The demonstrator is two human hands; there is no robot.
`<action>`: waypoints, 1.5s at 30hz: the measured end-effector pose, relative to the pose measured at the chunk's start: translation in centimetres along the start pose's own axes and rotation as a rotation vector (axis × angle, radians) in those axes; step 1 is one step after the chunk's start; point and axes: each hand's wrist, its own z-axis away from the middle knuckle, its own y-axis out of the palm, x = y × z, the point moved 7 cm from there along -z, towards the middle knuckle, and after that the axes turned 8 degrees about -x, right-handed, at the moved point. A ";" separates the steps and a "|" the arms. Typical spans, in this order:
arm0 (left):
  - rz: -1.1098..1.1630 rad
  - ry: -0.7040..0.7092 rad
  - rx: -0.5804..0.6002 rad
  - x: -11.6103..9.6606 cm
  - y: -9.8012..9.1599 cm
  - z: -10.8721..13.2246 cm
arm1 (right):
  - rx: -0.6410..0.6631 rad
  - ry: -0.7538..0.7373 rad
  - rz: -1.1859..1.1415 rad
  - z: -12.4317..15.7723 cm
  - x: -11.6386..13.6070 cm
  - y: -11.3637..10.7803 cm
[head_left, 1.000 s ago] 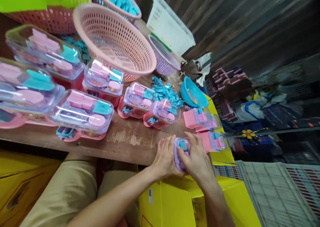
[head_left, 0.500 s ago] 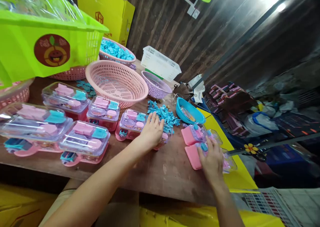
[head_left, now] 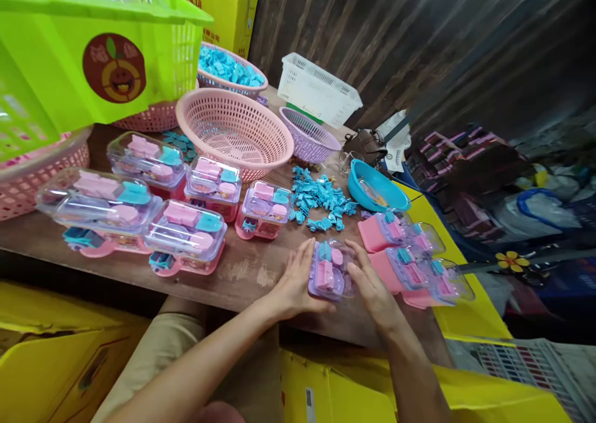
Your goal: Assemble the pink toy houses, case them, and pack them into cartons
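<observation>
In the head view, the left hand and right hand cup one toy box between them, just inside the near edge of the table; the left is curled against one side with its thumb along the near end, and the right has thumb and fingertips against the opposite side; whether the bottom of the box touches the table cannot be told, since the hands hide it.

The box has a see-through lid over a lilac tray with pink and blue bits; it looks light and stiff, the lid smooth enough to slip and thin enough to crack if squeezed; the lower walls seem the safer hold, one palm to each side.

Along the near edge toward the left corner stand more boxes; by the right edge four pink-bottomed boxes lie close together, see-through tops facing that edge; farther in sit a heap of blue pieces, a blue bowl and a pink basket.
</observation>
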 end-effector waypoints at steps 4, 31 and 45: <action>0.033 -0.035 -0.188 -0.3 1.2 1.3 | 0.050 -0.044 0.164 0.5 1.1 0.3; -0.011 -0.096 -0.208 -1.4 2.4 4.0 | -0.146 -0.207 0.987 3.7 6.1 2.6; 0.051 -0.082 -0.153 -1.3 2.5 3.9 | -0.101 -0.240 1.281 4.2 7.4 3.6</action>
